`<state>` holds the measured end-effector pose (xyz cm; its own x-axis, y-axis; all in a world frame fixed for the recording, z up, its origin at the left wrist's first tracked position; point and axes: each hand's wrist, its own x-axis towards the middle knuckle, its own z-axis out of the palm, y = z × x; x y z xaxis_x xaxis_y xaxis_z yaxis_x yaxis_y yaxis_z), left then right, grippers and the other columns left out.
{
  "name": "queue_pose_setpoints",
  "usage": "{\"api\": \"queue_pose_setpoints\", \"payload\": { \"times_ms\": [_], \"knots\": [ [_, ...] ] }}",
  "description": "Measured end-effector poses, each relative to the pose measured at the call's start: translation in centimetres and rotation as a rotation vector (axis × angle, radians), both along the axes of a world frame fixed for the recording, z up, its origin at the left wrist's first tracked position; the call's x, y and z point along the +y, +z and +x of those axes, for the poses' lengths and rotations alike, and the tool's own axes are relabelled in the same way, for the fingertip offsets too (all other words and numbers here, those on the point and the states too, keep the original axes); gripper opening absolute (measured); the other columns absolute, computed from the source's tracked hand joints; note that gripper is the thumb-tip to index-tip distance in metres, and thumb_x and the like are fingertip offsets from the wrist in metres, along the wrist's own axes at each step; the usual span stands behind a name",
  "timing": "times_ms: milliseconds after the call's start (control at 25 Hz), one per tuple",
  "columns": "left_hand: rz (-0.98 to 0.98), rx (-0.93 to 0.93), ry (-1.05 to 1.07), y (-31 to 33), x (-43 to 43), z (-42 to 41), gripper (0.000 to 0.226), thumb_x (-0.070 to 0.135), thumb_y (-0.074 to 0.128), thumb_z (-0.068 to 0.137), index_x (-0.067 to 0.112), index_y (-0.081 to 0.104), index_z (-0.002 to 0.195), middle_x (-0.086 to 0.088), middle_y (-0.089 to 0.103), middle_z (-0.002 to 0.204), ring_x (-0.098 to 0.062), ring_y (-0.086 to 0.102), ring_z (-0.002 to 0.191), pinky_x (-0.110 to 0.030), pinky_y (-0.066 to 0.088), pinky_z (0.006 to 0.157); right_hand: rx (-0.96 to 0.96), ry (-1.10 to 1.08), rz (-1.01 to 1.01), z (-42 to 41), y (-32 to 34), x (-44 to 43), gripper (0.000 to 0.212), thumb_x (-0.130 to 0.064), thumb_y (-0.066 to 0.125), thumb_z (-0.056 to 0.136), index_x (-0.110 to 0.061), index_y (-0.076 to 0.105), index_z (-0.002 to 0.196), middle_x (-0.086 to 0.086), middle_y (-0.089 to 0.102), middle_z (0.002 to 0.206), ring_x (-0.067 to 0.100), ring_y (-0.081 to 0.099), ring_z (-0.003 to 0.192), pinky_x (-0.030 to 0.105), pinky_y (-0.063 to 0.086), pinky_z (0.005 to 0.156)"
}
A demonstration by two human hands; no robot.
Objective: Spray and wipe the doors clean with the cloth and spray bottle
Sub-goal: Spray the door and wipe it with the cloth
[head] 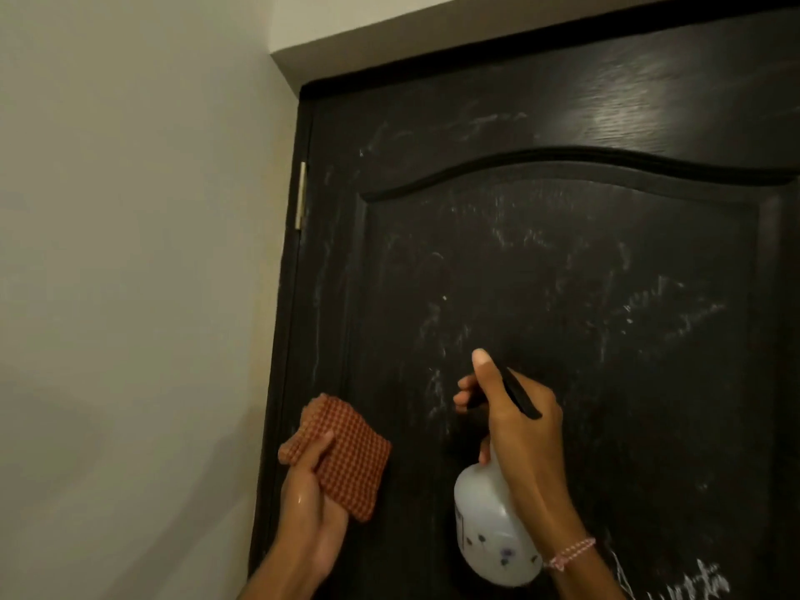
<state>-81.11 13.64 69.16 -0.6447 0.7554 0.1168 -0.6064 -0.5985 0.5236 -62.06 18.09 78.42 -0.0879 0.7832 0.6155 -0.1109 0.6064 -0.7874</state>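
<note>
2 hands at door [562,275]: right hand [515,409] grasps spray bottle [489,534] by neck, before door panel; probably light, rigid. Left hand [309,482] clutches soft folded cloth [346,452] by door's hinge edge.

Home interior, at a room doorway. Dark wood-grain door [433,123] with a raised arched panel [562,262], residential style, set in a dark frame [433,59]. Small metal hinge [301,194] on its left edge. Plain painted wall [130,253] beside it, pale plaster overhang [389,30] above. White chalky smears [437,396] and scribbles [692,578] across the door face. Dim indoor light.
</note>
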Motion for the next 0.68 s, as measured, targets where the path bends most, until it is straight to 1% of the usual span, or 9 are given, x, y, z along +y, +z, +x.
{"api": "queue_pose_setpoints", "payload": {
  "times_ms": [120,240,320,360,480,560,680],
  "knots": [
    [0.109,0.046,0.058,5.5,1.4,-4.2,0.047,0.018,0.063,0.099,0.022,0.056,0.145,-0.013,0.066,0.136,-0.032,0.061,0.127,-0.057,0.042,0.114,-0.072,0.034,0.052,-4.0,5.5,1.0,0.042,-0.057,0.064,0.097,-0.019,0.077,0.082,0.002,0.078,0.077,0.014,0.074,0.068,0.023,0.049,0.046],
    [0.121,0.068,0.124,8.1,2.1,-8.4,0.042,0.025,0.056,0.106,0.017,0.056,0.147,-0.011,0.065,0.136,-0.028,0.062,0.123,-0.051,0.046,0.111,-0.157,0.069,0.031,-8.8,8.7,2.1,0.045,-0.058,0.064,0.097,-0.016,0.075,0.085,0.005,0.078,0.080,0.014,0.074,0.071,0.023,0.049,0.047],
    [0.109,0.055,0.158,7.1,2.5,-11.0,0.044,0.029,0.056,0.106,0.015,0.054,0.148,-0.011,0.064,0.138,-0.027,0.061,0.122,-0.050,0.046,0.111,-0.211,0.091,0.014,-11.9,8.8,2.5,0.047,-0.059,0.064,0.097,-0.014,0.074,0.085,0.006,0.078,0.079,0.015,0.074,0.070,0.024,0.048,0.047],
    [0.091,0.048,0.167,6.1,2.7,-12.1,0.047,0.031,0.056,0.106,0.015,0.053,0.150,-0.011,0.062,0.141,-0.027,0.060,0.124,-0.050,0.044,0.113,-0.233,0.100,0.010,-13.2,8.4,2.6,0.048,-0.060,0.064,0.096,-0.014,0.074,0.084,0.005,0.077,0.077,0.015,0.073,0.069,0.024,0.048,0.047],
    [0.022,0.045,0.176,2.8,3.4,-14.9,0.057,0.034,0.057,0.105,0.016,0.044,0.157,-0.011,0.054,0.152,-0.029,0.053,0.136,-0.051,0.035,0.122,-0.268,0.089,-0.031,-16.9,6.4,3.1,0.051,-0.061,0.066,0.095,-0.013,0.074,0.080,0.003,0.071,0.068,0.017,0.069,0.062,0.025,0.047,0.045],
    [-0.006,0.085,0.181,0.8,4.1,-16.0,0.058,0.034,0.056,0.105,0.018,0.041,0.159,-0.010,0.049,0.157,-0.030,0.048,0.142,-0.050,0.033,0.123,-0.275,0.060,-0.072,-18.8,4.4,3.4,0.052,-0.060,0.067,0.094,-0.012,0.073,0.076,0.003,0.069,0.064,0.017,0.067,0.059,0.025,0.046,0.043],
    [-0.041,0.134,0.202,-1.6,5.3,-17.1,0.056,0.031,0.053,0.106,0.019,0.041,0.159,-0.010,0.046,0.160,-0.032,0.046,0.144,-0.049,0.033,0.122,-0.250,0.016,-0.103,-20.6,1.0,3.5,0.052,-0.058,0.067,0.095,-0.011,0.075,0.075,0.004,0.075,0.068,0.019,0.074,0.065,0.026,0.048,0.047]
  ]
}}
